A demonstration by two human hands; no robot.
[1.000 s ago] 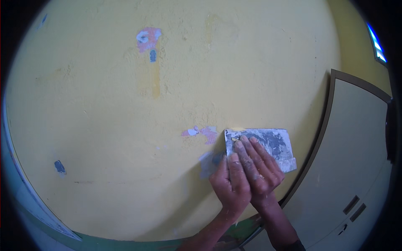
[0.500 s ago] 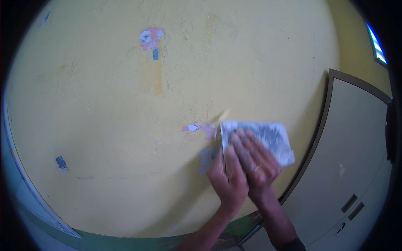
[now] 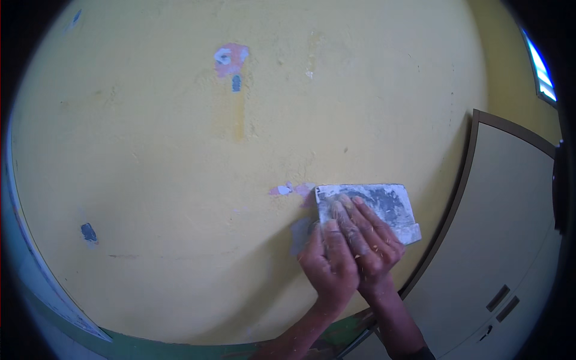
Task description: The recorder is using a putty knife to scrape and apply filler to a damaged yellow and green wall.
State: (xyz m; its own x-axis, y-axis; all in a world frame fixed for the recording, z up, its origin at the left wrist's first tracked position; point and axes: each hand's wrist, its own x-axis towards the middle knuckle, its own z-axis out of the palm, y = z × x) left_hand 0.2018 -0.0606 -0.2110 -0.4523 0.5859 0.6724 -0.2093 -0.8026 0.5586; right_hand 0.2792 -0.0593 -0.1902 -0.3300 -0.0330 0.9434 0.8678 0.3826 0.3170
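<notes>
Both my hands are on a flat, rectangular grey plate [image 3: 393, 201], smeared with white, putty-like residue and held up against the yellow wall [image 3: 180, 174]. My left hand [image 3: 330, 258] is closed on its lower left corner, thumb pointing up along the plate; its other fingers are mostly hidden. My right hand [image 3: 369, 240] presses on the plate's face with fingers close together and stretched upward, whitened with dust. The hands touch at the wrists. Left of the plate, a pink and white bare patch [image 3: 285, 189] shows in the paint, with a bluish-grey patch [image 3: 300, 234] below it.
A tall, pale cabinet [image 3: 480, 240] with brown edging stands close on the right. Higher up the wall is another pink patch [image 3: 231, 60], and a dark chip [image 3: 89, 232] marks the left. Green paint [image 3: 174, 351] runs along the bottom. A bright window [image 3: 540, 66] is at upper right.
The plate and both hands sit slightly lower in the picture, and the view has shifted a little. The blurred pale sliver above the plate's left corner no longer shows. The grip looks the same.
</notes>
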